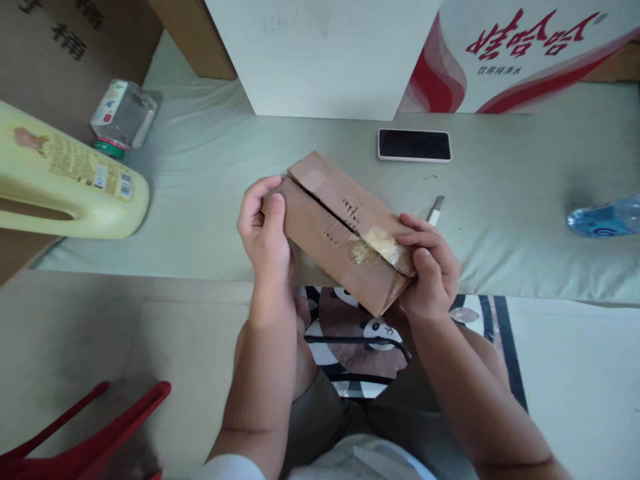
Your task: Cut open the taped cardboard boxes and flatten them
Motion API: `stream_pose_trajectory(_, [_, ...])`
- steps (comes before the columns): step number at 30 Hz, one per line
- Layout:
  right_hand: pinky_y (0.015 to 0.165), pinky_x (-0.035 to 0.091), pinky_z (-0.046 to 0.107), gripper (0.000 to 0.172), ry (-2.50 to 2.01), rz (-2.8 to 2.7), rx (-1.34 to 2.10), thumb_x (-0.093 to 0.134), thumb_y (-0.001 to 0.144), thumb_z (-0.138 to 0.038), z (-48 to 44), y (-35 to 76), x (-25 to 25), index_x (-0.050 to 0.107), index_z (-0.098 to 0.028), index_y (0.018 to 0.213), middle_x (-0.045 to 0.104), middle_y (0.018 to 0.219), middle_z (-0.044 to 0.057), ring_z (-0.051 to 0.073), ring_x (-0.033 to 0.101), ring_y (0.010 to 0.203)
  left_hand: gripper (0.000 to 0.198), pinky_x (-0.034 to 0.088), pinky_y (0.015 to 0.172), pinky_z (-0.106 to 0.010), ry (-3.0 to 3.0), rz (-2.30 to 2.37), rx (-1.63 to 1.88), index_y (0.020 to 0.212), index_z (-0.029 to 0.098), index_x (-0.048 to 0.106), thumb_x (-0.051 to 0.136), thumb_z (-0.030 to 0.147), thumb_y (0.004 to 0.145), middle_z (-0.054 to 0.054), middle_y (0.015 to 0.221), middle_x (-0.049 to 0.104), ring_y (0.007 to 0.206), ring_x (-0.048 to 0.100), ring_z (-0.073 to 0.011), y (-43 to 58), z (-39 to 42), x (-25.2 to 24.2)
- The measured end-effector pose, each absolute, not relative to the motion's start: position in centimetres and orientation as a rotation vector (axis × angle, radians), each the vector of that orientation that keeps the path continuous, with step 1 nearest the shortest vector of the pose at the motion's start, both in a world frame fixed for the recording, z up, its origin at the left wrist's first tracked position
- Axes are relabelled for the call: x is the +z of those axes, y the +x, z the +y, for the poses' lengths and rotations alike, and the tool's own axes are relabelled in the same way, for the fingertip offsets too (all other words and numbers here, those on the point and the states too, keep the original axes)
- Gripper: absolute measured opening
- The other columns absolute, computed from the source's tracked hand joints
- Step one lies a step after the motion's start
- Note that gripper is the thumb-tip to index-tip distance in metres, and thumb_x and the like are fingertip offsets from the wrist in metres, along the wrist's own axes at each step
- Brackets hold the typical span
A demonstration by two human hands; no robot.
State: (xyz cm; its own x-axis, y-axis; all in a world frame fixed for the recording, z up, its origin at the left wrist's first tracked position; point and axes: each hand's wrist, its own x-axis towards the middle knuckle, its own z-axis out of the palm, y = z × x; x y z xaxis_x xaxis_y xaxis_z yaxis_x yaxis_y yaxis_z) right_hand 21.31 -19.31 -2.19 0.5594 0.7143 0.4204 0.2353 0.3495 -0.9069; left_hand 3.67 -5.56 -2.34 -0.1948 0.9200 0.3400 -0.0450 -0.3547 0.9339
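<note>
Between both hands a small brown cardboard box (330,220) is held at a slant over the near edge of the green cloth. A dark slit runs along its top between the two flaps, and yellowish tape sits near the right end. My left hand (267,223) is closed on the box's left end, thumb on top. Gripping the right end is my right hand (433,263), its fingers over the taped corner. Just beyond the right hand lies a box cutter (437,209) with a pale handle, partly hidden by the fingers.
A phone (414,145) lies on the green cloth (200,140) before a white carton (325,60) and a red-and-white carton (530,60). At left are a large yellow jug (75,180) and a clear jar (125,115); at right, a blue water bottle (605,217). A red chair (100,427) stands lower left.
</note>
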Motion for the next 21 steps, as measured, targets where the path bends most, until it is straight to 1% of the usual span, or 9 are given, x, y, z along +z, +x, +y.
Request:
stream_pose_trajectory(6, [0.113, 0.050, 0.055, 0.031, -1.242, -0.999, 0.389, 0.052, 0.101, -0.042, -19.42, 21.47, -2.06, 0.078, -0.027, 0.098, 0.077, 0.126, 0.006, 0.031, 0.070, 0.124, 0.044, 0.054, 0.109, -0.039, 1.248, 1.024, 1.674, 0.103, 0.024, 0.071, 0.076, 0.063, 0.083, -0.006, 0.116, 0.072, 0.117, 0.070, -0.0235, 3.50, -5.35, -2.55])
stream_pose_trajectory(10, [0.112, 0.052, 0.052, 0.026, -1.211, -1.006, 0.410, 0.055, 0.100, -0.039, -19.47, 21.58, -2.21, 0.079, -0.028, 0.101, 0.076, 0.128, 0.005, 0.030, 0.070, 0.124, 0.044, 0.052, 0.111, -0.040, 1.274, 1.012, 1.691, 0.103, 0.024, 0.071, 0.078, 0.062, 0.082, -0.006, 0.117, 0.072, 0.120, 0.069, -0.0237, 3.40, -5.18, -2.77])
stream_pose_trajectory(14, [0.112, 0.052, 0.053, 0.025, -1.237, -1.013, 0.421, 0.056, 0.100, -0.038, -19.52, 21.59, -2.39, 0.077, -0.027, 0.101, 0.075, 0.130, 0.006, 0.029, 0.069, 0.127, 0.042, 0.052, 0.113, -0.042, 1.348, 1.073, 1.672, 0.103, 0.023, 0.071, 0.077, 0.061, 0.084, -0.006, 0.117, 0.071, 0.118, 0.069, -0.0238, 3.50, -5.04, -2.97])
stream_pose_trajectory(18, [0.112, 0.053, 0.049, 0.015, -1.244, -1.011, 0.402, 0.062, 0.098, -0.031, -19.41, 21.55, -2.52, 0.077, -0.028, 0.100, 0.076, 0.129, 0.005, 0.026, 0.070, 0.124, 0.034, 0.052, 0.111, -0.041, 1.363, 1.083, 1.697, 0.101, 0.022, 0.072, 0.075, 0.052, 0.086, -0.006, 0.114, 0.072, 0.115, 0.069, -0.0227, 3.69, -5.08, -2.88])
stream_pose_trajectory(21, [0.110, 0.053, 0.048, 0.013, -1.266, -1.017, 0.379, 0.064, 0.097, -0.029, -19.29, 21.55, -2.46, 0.077, -0.028, 0.098, 0.076, 0.128, 0.005, 0.025, 0.071, 0.123, 0.023, 0.052, 0.109, -0.039, 1.378, 1.073, 1.710, 0.098, 0.022, 0.074, 0.074, 0.042, 0.086, -0.005, 0.110, 0.073, 0.113, 0.069, -0.0219, 3.72, -5.13, -2.73])
